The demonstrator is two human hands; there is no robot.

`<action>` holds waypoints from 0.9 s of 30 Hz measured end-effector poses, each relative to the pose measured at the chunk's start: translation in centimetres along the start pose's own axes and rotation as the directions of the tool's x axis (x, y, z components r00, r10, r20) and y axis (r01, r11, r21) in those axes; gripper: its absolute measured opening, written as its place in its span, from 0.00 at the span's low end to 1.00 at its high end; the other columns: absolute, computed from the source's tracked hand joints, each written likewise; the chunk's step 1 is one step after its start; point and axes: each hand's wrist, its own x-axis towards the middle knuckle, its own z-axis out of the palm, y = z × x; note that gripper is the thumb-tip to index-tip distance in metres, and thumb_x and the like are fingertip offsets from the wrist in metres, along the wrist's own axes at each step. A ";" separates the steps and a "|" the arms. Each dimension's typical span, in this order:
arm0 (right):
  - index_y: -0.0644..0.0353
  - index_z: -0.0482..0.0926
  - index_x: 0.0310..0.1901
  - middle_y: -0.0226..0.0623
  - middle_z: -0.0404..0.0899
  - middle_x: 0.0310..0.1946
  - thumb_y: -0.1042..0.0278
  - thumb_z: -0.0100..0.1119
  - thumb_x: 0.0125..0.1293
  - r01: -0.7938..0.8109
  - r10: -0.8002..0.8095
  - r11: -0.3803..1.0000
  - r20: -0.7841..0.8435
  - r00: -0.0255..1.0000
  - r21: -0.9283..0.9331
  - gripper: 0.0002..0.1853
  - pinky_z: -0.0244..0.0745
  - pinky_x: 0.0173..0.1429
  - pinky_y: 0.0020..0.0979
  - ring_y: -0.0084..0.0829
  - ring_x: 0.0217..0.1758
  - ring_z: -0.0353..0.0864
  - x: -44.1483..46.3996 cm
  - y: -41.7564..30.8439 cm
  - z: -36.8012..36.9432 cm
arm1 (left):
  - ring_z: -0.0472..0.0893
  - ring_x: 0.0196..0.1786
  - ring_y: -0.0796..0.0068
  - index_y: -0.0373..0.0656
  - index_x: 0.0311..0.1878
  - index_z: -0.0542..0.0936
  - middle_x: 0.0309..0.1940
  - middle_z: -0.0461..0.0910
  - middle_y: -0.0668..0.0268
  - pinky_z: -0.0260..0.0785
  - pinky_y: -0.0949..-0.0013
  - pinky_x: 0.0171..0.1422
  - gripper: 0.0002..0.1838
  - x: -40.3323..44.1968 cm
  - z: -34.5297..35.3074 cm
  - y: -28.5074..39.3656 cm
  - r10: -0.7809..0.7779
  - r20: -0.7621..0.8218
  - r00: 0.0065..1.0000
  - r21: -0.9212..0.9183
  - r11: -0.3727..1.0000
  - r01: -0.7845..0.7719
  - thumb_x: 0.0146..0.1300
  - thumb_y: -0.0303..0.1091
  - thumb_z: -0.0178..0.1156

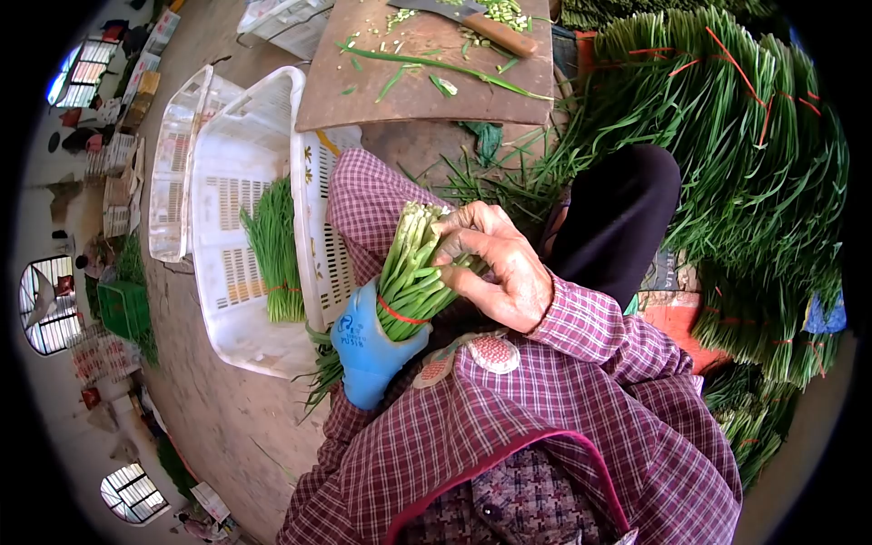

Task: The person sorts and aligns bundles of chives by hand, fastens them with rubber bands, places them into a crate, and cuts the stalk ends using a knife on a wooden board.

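Note:
My left hand (371, 343), in a blue glove, is wrapped around a bunch of garlic chives (411, 277) tied with a red band. The pale stem ends point up and away from me, while the leaves hang out below the glove. My bare right hand (501, 271) is closed at the stem end, with its thumb and curled fingers against the stalks. Beyond my hands, a knife (472, 23) with a wooden handle lies on a wooden board (363, 95) among chopped green bits and a long loose leaf.
At left stands a white plastic basket (211, 309) holding another banded chive bunch (275, 245); more white crates (173, 204) sit beside it. A large stack of banded chives (718, 136) rises at right. Loose leaves (509, 182) litter the floor near my knees.

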 end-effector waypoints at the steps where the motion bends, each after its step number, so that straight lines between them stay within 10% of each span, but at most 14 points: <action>1: 0.63 0.80 0.39 0.46 0.74 0.49 0.72 0.58 0.58 -0.031 0.031 0.996 0.004 1.000 0.087 0.08 0.65 0.62 0.40 0.43 0.53 0.73 0.1 0.3 0.0 | 0.80 0.42 0.56 0.40 0.54 0.73 0.41 0.77 0.57 0.73 0.56 0.46 0.41 -0.1 0.0 -0.1 0.006 0.000 1.000 0.007 1.000 -0.006 0.35 0.49 0.77; 5: 0.67 0.78 0.38 0.44 0.77 0.43 0.71 0.56 0.66 -0.102 0.217 0.860 -0.178 0.960 0.501 0.07 0.67 0.61 0.33 0.37 0.52 0.77 1.5 -0.1 -2.6 | 0.81 0.41 0.57 0.37 0.53 0.73 0.39 0.79 0.56 0.73 0.58 0.46 0.40 -0.3 -0.9 -0.2 -0.025 0.007 1.000 -0.130 0.991 0.025 0.36 0.46 0.78; 7: 0.67 0.79 0.34 0.42 0.78 0.36 0.66 0.58 0.67 -0.120 0.147 0.981 -0.177 0.973 0.155 0.11 0.70 0.53 0.35 0.38 0.43 0.79 2.1 -0.9 -5.0 | 0.82 0.41 0.57 0.36 0.52 0.73 0.39 0.80 0.55 0.74 0.59 0.46 0.40 -0.1 -1.5 -0.4 -0.011 0.007 1.000 -0.174 0.985 0.012 0.36 0.44 0.78; 9: 0.62 0.79 0.33 0.40 0.77 0.30 0.58 0.60 0.64 -0.004 -0.098 0.780 -0.128 0.987 -0.626 0.14 0.68 0.40 0.43 0.43 0.33 0.76 2.2 -0.2 -6.2 | 0.82 0.41 0.57 0.36 0.52 0.72 0.39 0.80 0.55 0.74 0.59 0.47 0.40 -0.2 -2.0 -0.7 0.012 0.016 1.000 -0.176 0.984 -0.009 0.35 0.45 0.79; 16: 0.55 0.82 0.47 0.37 0.80 0.47 0.51 0.54 0.68 0.476 -0.440 0.865 0.220 0.871 -0.158 0.17 0.75 0.57 0.37 0.35 0.52 0.78 2.5 -0.1 -2.3 | 0.83 0.45 0.58 0.34 0.55 0.72 0.44 0.81 0.54 0.74 0.59 0.50 0.45 -0.5 -2.3 -2.7 0.016 0.041 0.999 -0.344 0.939 -0.001 0.35 0.48 0.80; 17: 0.55 0.83 0.46 0.39 0.81 0.44 0.53 0.55 0.68 0.407 -0.363 0.870 0.196 0.911 -0.279 0.16 0.76 0.55 0.36 0.34 0.49 0.80 2.6 2.5 -2.5 | 0.83 0.45 0.58 0.34 0.55 0.72 0.44 0.81 0.54 0.74 0.59 0.50 0.45 -0.4 -2.5 -2.8 0.019 0.038 0.999 -0.341 0.940 -0.005 0.35 0.48 0.80; 19: 0.57 0.82 0.47 0.42 0.81 0.42 0.55 0.56 0.68 -0.001 0.316 0.648 0.268 0.910 -0.761 0.16 0.78 0.52 0.36 0.37 0.46 0.82 2.8 3.5 -4.6 | 0.83 0.45 0.59 0.33 0.55 0.72 0.44 0.81 0.54 0.75 0.60 0.50 0.45 -0.5 -2.7 -3.7 0.043 0.041 0.998 -0.338 0.941 -0.027 0.34 0.47 0.80; 23: 0.54 0.80 0.49 0.38 0.81 0.44 0.53 0.54 0.68 0.326 -0.374 0.861 -0.051 0.926 -0.391 0.16 0.80 0.47 0.36 0.38 0.43 0.82 4.1 -0.6 -4.5 | 0.82 0.47 0.63 0.32 0.55 0.72 0.47 0.80 0.56 0.74 0.63 0.53 0.47 -0.5 -2.3 -7.4 0.092 0.118 0.989 -0.478 0.878 -0.025 0.31 0.47 0.81; 24: 0.55 0.80 0.51 0.39 0.79 0.47 0.51 0.50 0.70 0.450 -0.461 0.860 0.013 0.888 -0.243 0.19 0.78 0.53 0.37 0.40 0.47 0.81 4.4 -1.4 -3.1 | 0.81 0.50 0.65 0.31 0.57 0.72 0.49 0.80 0.57 0.73 0.63 0.57 0.49 0.3 -3.2 -5.5 -0.012 0.291 0.957 -0.677 0.704 0.215 0.30 0.45 0.83; 27: 0.54 0.79 0.56 0.38 0.75 0.57 0.46 0.43 0.73 0.509 -0.494 0.860 0.195 0.848 -0.033 0.24 0.76 0.58 0.39 0.42 0.56 0.77 4.2 1.8 -0.6 | 0.80 0.52 0.67 0.30 0.60 0.71 0.50 0.80 0.58 0.72 0.63 0.61 0.51 1.6 -3.7 -6.3 0.041 0.361 0.932 -0.739 0.622 0.259 0.30 0.43 0.84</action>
